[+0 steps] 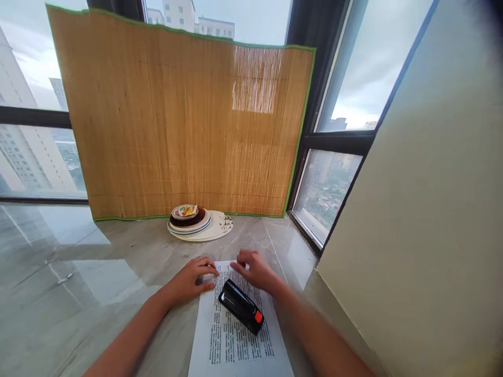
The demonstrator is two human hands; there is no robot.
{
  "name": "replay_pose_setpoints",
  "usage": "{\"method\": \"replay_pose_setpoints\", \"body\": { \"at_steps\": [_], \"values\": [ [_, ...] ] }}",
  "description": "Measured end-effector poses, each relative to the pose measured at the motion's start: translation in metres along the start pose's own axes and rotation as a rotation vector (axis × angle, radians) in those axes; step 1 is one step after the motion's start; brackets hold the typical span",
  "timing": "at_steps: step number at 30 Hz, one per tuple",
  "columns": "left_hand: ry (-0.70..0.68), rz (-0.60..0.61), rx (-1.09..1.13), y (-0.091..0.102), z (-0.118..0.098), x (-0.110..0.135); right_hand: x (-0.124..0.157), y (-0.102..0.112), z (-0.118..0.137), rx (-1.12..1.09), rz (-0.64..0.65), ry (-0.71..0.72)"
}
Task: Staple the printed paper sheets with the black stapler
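A printed sheet of paper (pixel 236 340) lies on the grey tiled floor in front of me. A black stapler (pixel 241 306) with a red end rests on it at a slant. My left hand (pixel 193 278) lies on the sheet's top left corner, fingers curled loosely and flat on the paper. My right hand (pixel 254 270) sits at the top right of the sheet just beyond the stapler, fingers bent down onto the paper and slightly blurred. Neither hand grips the stapler.
A stack of plates (pixel 199 222) with a small patterned dish on top stands beyond the paper. Behind it a bamboo mat (pixel 181 125) leans against the windows. A pale wall (pixel 424 220) rises at the right.
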State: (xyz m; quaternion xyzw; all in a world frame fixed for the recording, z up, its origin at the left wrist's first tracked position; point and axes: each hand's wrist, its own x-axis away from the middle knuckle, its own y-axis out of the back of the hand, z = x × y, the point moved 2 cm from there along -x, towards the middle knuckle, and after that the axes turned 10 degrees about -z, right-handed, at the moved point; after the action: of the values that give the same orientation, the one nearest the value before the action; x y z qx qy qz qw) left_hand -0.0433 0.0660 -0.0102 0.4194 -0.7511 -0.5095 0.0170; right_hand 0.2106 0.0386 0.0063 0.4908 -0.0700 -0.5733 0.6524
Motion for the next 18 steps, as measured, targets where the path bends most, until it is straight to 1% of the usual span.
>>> {"method": "replay_pose_setpoints", "body": {
  "at_steps": [1, 3, 4, 5, 7, 9, 12, 15, 18],
  "values": [
    [0.009, 0.004, -0.007, 0.0, 0.002, 0.0, 0.004, 0.005, 0.005, -0.039, 0.086, -0.006],
    [0.017, 0.008, -0.008, -0.001, 0.006, 0.001, 0.014, 0.011, 0.016, -0.102, 0.314, 0.031],
    [0.018, 0.006, -0.007, -0.001, 0.007, 0.001, 0.018, 0.013, 0.02, -0.11, 0.396, 0.059],
    [0.019, 0.003, -0.007, -0.002, 0.009, 0.002, 0.021, 0.014, 0.023, -0.103, 0.441, 0.089],
    [0.027, -0.007, -0.004, -0.002, 0.01, 0.002, 0.023, 0.013, 0.026, -0.08, 0.438, 0.151],
    [0.039, -0.022, 0.002, -0.002, 0.01, 0.003, 0.02, 0.01, 0.025, -0.086, 0.38, 0.218],
    [0.025, -0.026, 0.001, -0.004, 0.01, 0.003, 0.017, 0.004, 0.023, -0.184, 0.311, 0.302],
    [-0.014, -0.017, -0.027, -0.006, 0.013, 0.003, 0.018, 0.0, 0.023, -0.276, 0.276, 0.309],
    [-0.017, -0.057, -0.091, -0.008, 0.016, 0.007, 0.027, -0.003, 0.027, -0.247, 0.248, 0.274]
  ]
}}
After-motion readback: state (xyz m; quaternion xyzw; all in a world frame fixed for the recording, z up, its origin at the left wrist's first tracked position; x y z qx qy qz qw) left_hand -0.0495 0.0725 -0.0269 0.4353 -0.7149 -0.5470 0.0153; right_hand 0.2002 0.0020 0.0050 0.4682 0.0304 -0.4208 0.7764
